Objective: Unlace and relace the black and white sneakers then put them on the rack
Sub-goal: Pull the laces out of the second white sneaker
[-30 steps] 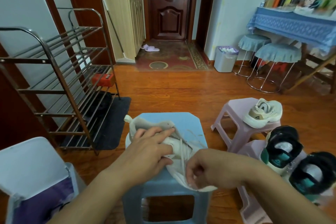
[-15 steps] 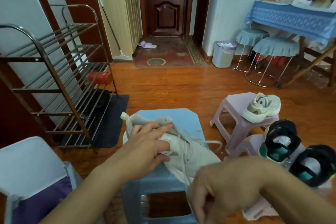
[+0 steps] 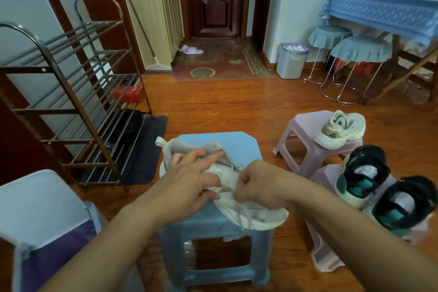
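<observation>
White sneaker [image 3: 248,213] on blue stool [image 3: 241,147]: left hand [image 3: 189,178] presses flat, steadying it. Right hand [image 3: 258,185] pinches lace [image 3: 239,214], drawing it through eyelets. Rack [image 3: 71,102] waits nearby.

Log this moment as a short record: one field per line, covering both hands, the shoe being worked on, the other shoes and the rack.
left hand: left hand rests flat on the white sneaker, fingers straight, steadying it
right hand: right hand pinches a lace at the shoe's middle
work surface: blue stool, sneaker lying across its top
other shoes: cream sneaker on a pink stool; two black and teal sneakers on the right
rack: metal shoe rack at left, holding a red box
</observation>
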The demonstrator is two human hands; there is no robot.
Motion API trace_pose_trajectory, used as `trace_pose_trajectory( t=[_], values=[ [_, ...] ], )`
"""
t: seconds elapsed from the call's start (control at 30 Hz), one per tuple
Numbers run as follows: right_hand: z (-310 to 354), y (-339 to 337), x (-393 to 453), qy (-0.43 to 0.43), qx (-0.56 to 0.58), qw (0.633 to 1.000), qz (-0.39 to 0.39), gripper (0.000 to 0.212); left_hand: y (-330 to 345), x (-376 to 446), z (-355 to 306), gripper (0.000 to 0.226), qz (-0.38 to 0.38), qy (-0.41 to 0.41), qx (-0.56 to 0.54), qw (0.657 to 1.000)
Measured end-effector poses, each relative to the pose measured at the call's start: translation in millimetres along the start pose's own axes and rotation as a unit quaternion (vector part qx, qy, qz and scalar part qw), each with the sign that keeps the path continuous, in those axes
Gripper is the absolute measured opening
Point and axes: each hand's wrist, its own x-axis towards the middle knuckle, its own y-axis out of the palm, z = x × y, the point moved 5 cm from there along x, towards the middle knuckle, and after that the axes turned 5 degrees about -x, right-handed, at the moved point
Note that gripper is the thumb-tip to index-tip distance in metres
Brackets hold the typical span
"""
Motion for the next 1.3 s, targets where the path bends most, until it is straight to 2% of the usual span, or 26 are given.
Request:
trace_pose_trajectory(
  t=[0.03,0.07,0.1,0.13,0.17,0.2,0.23,0.27,0.3,0.37,0.43,0.47,0.5,0.53,0.6,0.63,0.67,0.7,0.73,0.77,0.8,0.87,0.93,1.0,1.17,1.3],
  values=[
    [5,8,-17,-0.054,-0.027,0.992,0.114,0.009,0,0,0,0.013,0.000,-0.001,-0.004,1.000],
    [10,16,-35,-0.103,-0.050,0.966,0.230,0.006,0,0,0,0.013,0.001,-0.001,-0.009,1.000],
    [12,21,-52,-0.134,-0.074,0.937,0.315,0.006,0,0,0,0.013,0.001,0.001,-0.011,1.000],
    [9,24,-58,-0.141,-0.089,0.925,0.342,0.007,0,0,0,0.012,-0.003,0.003,-0.012,1.000],
    [6,22,-53,-0.131,-0.088,0.940,0.304,0.009,-1,0,0,0.012,-0.008,0.006,-0.012,1.000],
    [4,15,-41,-0.110,-0.075,0.969,0.207,0.014,-1,0,-1,0.011,-0.010,0.006,-0.012,1.000],
    [-2,2,-24,-0.067,-0.061,0.994,0.064,0.023,0,0,-1,0.011,-0.009,0.006,-0.011,1.000],
    [-8,-7,-10,-0.021,-0.032,0.997,-0.071,0.033,1,-1,-1,0.010,-0.009,0.005,-0.009,1.000],
    [-9,-10,1,0.009,-0.031,0.986,-0.165,0.042,1,-1,-1,0.010,-0.009,0.005,-0.007,1.000],
    [-8,-1,23,0.025,-0.080,0.970,-0.229,0.048,3,-2,-1,0.012,-0.010,0.009,-0.007,1.000],
    [-3,-5,25,0.023,-0.112,0.960,-0.257,0.040,3,-2,-1,0.012,-0.007,0.011,-0.009,1.000],
    [-4,-5,25,0.006,-0.094,0.967,-0.238,0.034,3,-1,-1,0.012,-0.006,0.009,-0.010,1.000],
    [-1,-8,15,-0.045,-0.068,0.981,-0.176,0.028,2,-1,0,0.012,-0.006,0.006,-0.009,1.000],
    [0,7,15,-0.115,-0.042,0.991,-0.056,0.022,2,0,0,0.013,-0.005,0.001,-0.009,1.000],
    [10,41,-12,-0.174,-0.056,0.960,0.213,0.017,1,1,0,0.016,0.000,-0.004,-0.012,1.000],
    [0,64,-18,-0.178,-0.126,0.929,0.300,0.023,1,1,0,0.017,0.000,-0.004,-0.013,1.000],
    [-10,72,-14,-0.196,-0.181,0.918,0.294,0.034,1,2,0,0.017,-0.001,-0.003,-0.015,1.000],
    [-13,65,-12,-0.165,-0.184,0.938,0.243,0.028,0,1,0,0.017,0.001,-0.004,-0.017,1.000],
    [-14,48,-7,-0.143,-0.119,0.970,0.158,0.023,0,1,-1,0.016,0.003,-0.004,-0.020,1.000],
    [-18,23,0,-0.096,-0.067,0.993,0.032,0.021,1,0,-1,0.015,0.003,-0.003,-0.023,1.000],
    [-23,1,3,-0.056,-0.028,0.993,-0.104,0.021,1,0,-1,0.014,0.004,-0.001,-0.026,1.000],
    [-31,-20,12,0.012,-0.002,0.971,-0.240,0.018,1,-2,-2,0.013,0.010,0.001,-0.032,0.999],
    [-28,-19,15,0.057,-0.019,0.972,-0.229,0.024,0,-4,-2,0.012,0.019,0.001,-0.040,0.999],
    [-26,-7,21,0.063,-0.046,0.974,-0.212,0.028,-1,-5,-2,0.012,0.022,-0.003,-0.046,0.999],
    [-10,0,16,0.087,-0.152,0.948,-0.264,0.036,1,-5,-4,0.014,0.017,-0.005,-0.056,0.998],
    [-12,2,19,0.116,-0.136,0.950,-0.255,0.021,2,-6,-5,0.013,0.014,-0.006,-0.042,0.999]
  ],
)
